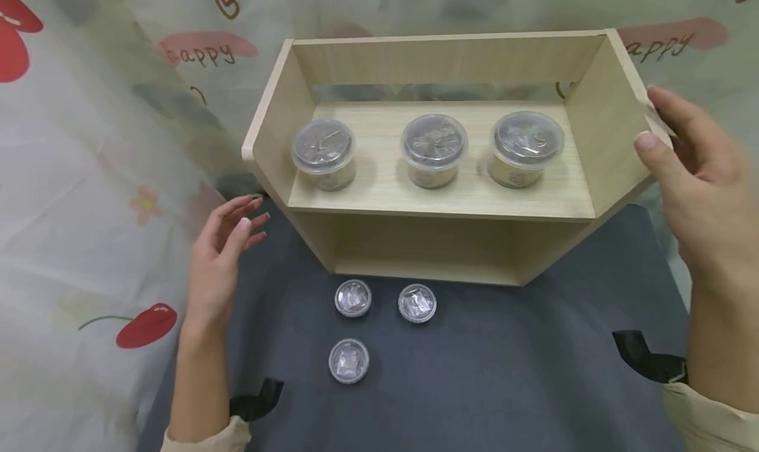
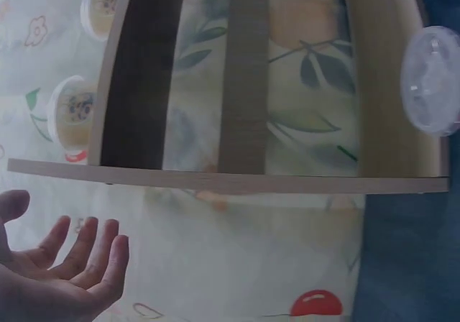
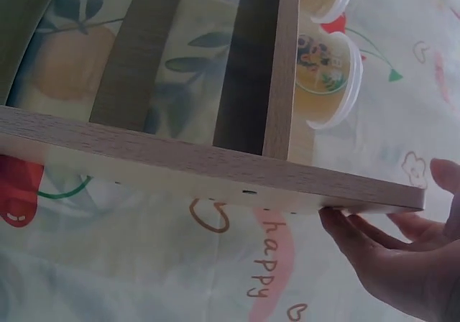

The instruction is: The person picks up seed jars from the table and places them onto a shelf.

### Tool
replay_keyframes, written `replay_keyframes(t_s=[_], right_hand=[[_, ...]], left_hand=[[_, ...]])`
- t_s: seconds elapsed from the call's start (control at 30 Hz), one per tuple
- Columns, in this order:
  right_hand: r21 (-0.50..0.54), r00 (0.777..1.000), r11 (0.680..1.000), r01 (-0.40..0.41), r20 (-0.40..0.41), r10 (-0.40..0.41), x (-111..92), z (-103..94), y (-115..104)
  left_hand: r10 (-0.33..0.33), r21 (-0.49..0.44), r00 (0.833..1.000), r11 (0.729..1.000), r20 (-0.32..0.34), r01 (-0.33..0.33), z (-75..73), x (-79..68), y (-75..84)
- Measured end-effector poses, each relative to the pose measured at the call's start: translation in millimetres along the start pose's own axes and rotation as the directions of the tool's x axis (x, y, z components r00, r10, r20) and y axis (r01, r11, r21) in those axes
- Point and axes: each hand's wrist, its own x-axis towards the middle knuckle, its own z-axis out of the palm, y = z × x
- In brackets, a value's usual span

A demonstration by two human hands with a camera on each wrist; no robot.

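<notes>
A pale wooden two-tier shelf (image 1: 441,211) stands before me, with three lidded plastic cups (image 1: 323,155) in a row on its upper board. My right hand (image 1: 705,169) is at the top front corner of its right side panel (image 3: 180,167). The fingers lie against the outer face; in the right wrist view, a gap shows between thumb and panel. Beside the left panel (image 2: 230,182), my left hand (image 1: 222,254) hangs apart from the wood, its fingers loosely bent and holding nothing. Whether the right fingertips press firmly is unclear.
In front of the shelf, three smaller lidded cups (image 1: 348,361) sit on the dark grey tablecloth (image 1: 474,373). Patterned fabric (image 1: 107,208) hangs at the left and behind. Black straps (image 1: 649,360) stick out near both wrists.
</notes>
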Motion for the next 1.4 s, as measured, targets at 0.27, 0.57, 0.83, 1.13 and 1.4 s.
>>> replay_keyframes(t_s=[0.27, 0.57, 0.83, 1.13, 1.4], right_hand=[[0.382, 0.997, 0.923, -0.046, 0.068, 0.022, 2.2, -5.4, 11.6], [0.519, 0.99, 0.852, -0.064, 0.137, -0.009, 2.8, -9.5, 23.0], [0.571, 0.986, 0.815, -0.099, 0.167, 0.002, 4.9, -7.8, 27.8], [0.583, 0.987, 0.802, -0.129, 0.15, 0.05, 8.2, -7.5, 36.5], [0.602, 0.985, 0.788, -0.128, 0.167, 0.033, 8.9, -7.7, 36.3]], left_hand=[[-0.049, 0.048, 0.999, 0.998, 0.016, 0.048, -3.1, -15.0, -15.3], [-0.066, 0.082, 0.996, 0.995, 0.064, 0.061, -1.3, -26.2, -33.4], [-0.138, 0.142, 0.987, 0.982, 0.084, 0.125, -2.4, -43.7, -55.9], [-0.065, 0.087, 0.956, 0.995, 0.285, 0.042, 0.9, -64.6, -79.8], [0.1, 0.032, 0.913, 0.992, 0.396, -0.122, 10.5, -78.2, -95.1]])
